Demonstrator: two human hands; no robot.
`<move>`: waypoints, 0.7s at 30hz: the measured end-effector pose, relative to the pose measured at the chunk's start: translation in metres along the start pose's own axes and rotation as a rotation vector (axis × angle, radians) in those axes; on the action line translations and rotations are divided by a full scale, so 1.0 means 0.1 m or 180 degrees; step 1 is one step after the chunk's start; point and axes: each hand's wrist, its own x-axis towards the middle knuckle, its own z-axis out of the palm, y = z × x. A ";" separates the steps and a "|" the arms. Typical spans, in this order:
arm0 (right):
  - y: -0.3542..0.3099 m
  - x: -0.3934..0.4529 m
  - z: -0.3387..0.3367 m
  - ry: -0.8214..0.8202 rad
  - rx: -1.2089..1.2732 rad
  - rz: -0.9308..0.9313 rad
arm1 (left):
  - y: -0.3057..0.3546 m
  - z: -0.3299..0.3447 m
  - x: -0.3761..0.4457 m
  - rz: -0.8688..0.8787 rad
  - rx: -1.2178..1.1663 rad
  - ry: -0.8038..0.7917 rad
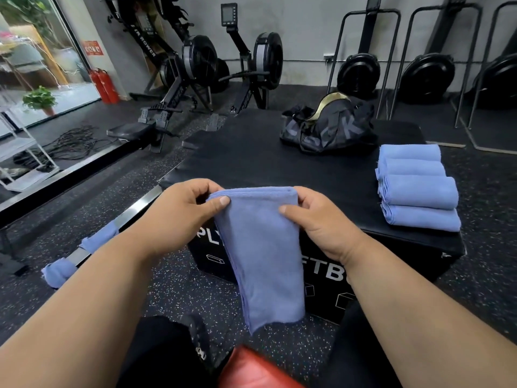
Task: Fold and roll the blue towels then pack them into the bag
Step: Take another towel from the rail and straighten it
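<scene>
I see my left hand [179,211] and my right hand [316,219] pinching the top corners of a folded blue towel [260,256], which hangs down below my fingers. Past my right fingers, four rolled towels [416,189] lie on the black box [251,158]. The bag [330,130] sits farther back.
</scene>
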 end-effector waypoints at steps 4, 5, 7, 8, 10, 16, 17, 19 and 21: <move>0.04 0.12 -0.08 0.0380 0.0378 -0.0051 | -0.02 0.15 0.28 0.0070 -0.0230 0.0040; 0.05 0.16 -0.09 0.0451 0.0465 -0.0031 | -0.03 0.18 0.35 0.0064 -0.0265 0.0064; 0.06 0.24 -0.15 0.0558 0.0540 0.0015 | -0.04 0.25 0.47 -0.0003 -0.0347 0.0066; 0.06 0.27 -0.17 0.0569 0.0559 0.0006 | -0.05 0.28 0.53 -0.0034 -0.0407 0.0049; 0.08 0.33 -0.24 0.0525 0.0629 -0.0040 | -0.05 0.32 0.64 -0.0067 -0.0565 0.0010; -0.01 0.53 -0.46 0.0394 0.0506 -0.0199 | 0.01 0.35 1.03 0.0026 -0.1076 0.0033; -0.04 0.59 -0.49 0.0420 0.0496 -0.0247 | 0.02 0.34 1.13 0.0067 -0.1081 0.0022; -0.11 0.78 -0.55 0.0511 0.0447 -0.0365 | 0.03 0.31 1.40 0.0153 -0.1064 0.0027; -0.21 1.09 -0.63 0.0717 0.0371 -0.0446 | 0.07 0.28 1.78 0.0282 -0.0981 0.0118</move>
